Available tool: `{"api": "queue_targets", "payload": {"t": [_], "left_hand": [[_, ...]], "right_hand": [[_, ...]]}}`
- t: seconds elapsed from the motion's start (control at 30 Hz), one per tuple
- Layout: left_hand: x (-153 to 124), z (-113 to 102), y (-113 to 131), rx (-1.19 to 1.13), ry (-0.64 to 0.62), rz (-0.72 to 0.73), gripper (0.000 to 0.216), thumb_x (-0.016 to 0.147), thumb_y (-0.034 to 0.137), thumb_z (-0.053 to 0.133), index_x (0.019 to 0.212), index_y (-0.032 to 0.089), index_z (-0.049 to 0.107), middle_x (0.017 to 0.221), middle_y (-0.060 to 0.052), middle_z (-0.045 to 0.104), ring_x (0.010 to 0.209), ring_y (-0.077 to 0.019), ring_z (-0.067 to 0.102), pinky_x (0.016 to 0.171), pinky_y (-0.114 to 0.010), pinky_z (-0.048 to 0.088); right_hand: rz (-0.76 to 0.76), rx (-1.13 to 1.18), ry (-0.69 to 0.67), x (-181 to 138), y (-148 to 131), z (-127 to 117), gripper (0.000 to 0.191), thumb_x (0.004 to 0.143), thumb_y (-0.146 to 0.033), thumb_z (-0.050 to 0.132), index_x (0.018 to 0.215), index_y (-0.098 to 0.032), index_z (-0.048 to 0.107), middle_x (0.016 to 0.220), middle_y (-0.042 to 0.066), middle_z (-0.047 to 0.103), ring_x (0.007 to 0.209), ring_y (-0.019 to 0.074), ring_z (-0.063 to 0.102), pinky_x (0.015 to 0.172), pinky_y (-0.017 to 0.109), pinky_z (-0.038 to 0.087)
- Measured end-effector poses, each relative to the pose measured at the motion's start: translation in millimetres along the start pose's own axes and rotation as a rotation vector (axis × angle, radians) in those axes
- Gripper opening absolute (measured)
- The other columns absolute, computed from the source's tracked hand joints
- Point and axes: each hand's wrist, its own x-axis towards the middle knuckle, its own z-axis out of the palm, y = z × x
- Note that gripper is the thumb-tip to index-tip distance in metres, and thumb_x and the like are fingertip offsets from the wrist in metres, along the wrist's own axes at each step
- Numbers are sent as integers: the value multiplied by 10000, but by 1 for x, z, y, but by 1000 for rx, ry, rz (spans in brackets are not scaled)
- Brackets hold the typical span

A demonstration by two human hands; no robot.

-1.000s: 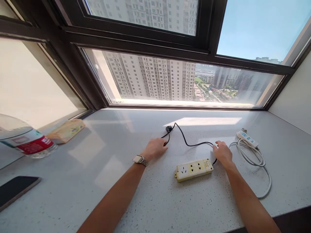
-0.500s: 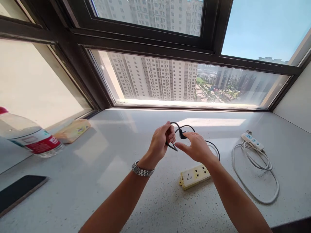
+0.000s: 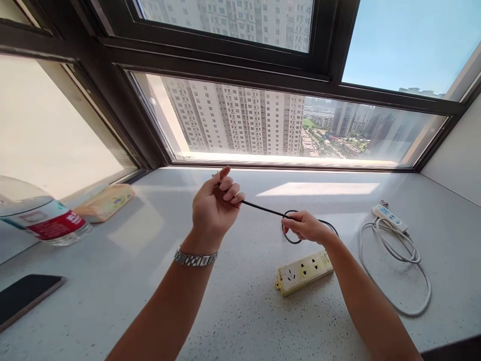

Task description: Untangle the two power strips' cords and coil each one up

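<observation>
My left hand (image 3: 215,205) is raised above the sill, fingers closed round the plug end of a black cable (image 3: 263,208). The cable runs taut to my right hand (image 3: 306,226), which pinches a small loop of it just above the sill. From there the cable leads down to a yellowed power strip (image 3: 304,272) lying flat on the speckled white windowsill (image 3: 233,311), right below my right wrist. A metal watch sits on my left wrist.
A white power strip (image 3: 390,216) with its coiled white cord (image 3: 398,260) lies at the right. At the left are a plastic water bottle (image 3: 41,220) on its side, a yellow tissue pack (image 3: 105,200) and a dark phone (image 3: 26,296). A black-framed window stands behind.
Both hands lifted the black cable off the sill. My left hand then pulled the plug end up and to the left, stretching the cable straight, while my right hand kept a loop.
</observation>
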Motion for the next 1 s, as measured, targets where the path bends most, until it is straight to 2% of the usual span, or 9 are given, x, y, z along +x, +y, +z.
{"api": "queue_targets", "payload": {"t": [0.13,0.27,0.37,0.47,0.53,0.6,0.73,0.87,1.0], "left_hand": [[10,-17,21,-94,187,-36,382,969,283,302,686,169,531,506,58,261,383,-63,252,392,-176,292],[15,-29,37,-170,338,-14,447,992,300,188,667,166,463,468,67,253,356,-57,233,355,-175,252],[20,-43,44,-127,362,26,466,995,305,158,655,181,453,451,59,254,343,-59,241,359,-190,241],[23,-57,44,-13,325,92,460,988,286,168,641,187,453,449,55,261,341,-51,261,391,-209,235],[24,-58,42,68,315,155,402,977,255,224,637,187,428,442,67,236,334,-40,246,406,-226,188],[22,-52,40,103,354,197,337,961,216,296,638,186,391,431,82,200,326,-30,209,417,-247,118],[13,-27,35,154,372,259,309,943,216,408,638,172,395,410,96,186,332,-24,147,423,-255,32],[2,-9,21,329,167,274,254,825,321,608,659,153,516,422,106,228,352,-24,172,375,-204,72],[-10,1,-5,500,-57,120,283,743,402,678,690,147,569,459,103,245,375,-28,190,369,-186,119]], "right_hand": [[80,-45,149,-14,9,-39,428,712,-597,659,708,-179,568,460,-110,304,402,50,262,400,211,242],[143,-108,351,-33,22,-75,420,648,-560,725,651,-183,539,477,-101,317,409,45,254,384,213,203],[181,-84,490,-47,33,-95,387,601,-496,771,646,-182,550,479,-90,361,405,48,282,384,218,246],[249,-2,729,-54,43,-108,378,518,-415,813,652,-185,544,468,-93,373,397,52,303,380,224,277],[274,58,888,-54,45,-114,357,490,-357,806,663,-187,544,459,-102,354,397,51,285,376,222,264],[244,95,965,-54,39,-115,314,508,-333,774,672,-187,551,465,-105,332,409,48,244,374,219,225],[37,-35,876,-57,7,-102,271,611,-397,732,701,-177,602,528,-63,390,467,66,266,412,230,206],[-145,-258,678,-60,-33,-69,327,734,-489,666,730,-162,658,575,-23,454,544,96,355,489,245,269],[-179,-289,393,-55,-55,-37,312,778,-468,623,755,-159,658,589,-24,457,543,93,349,506,247,261]]}}
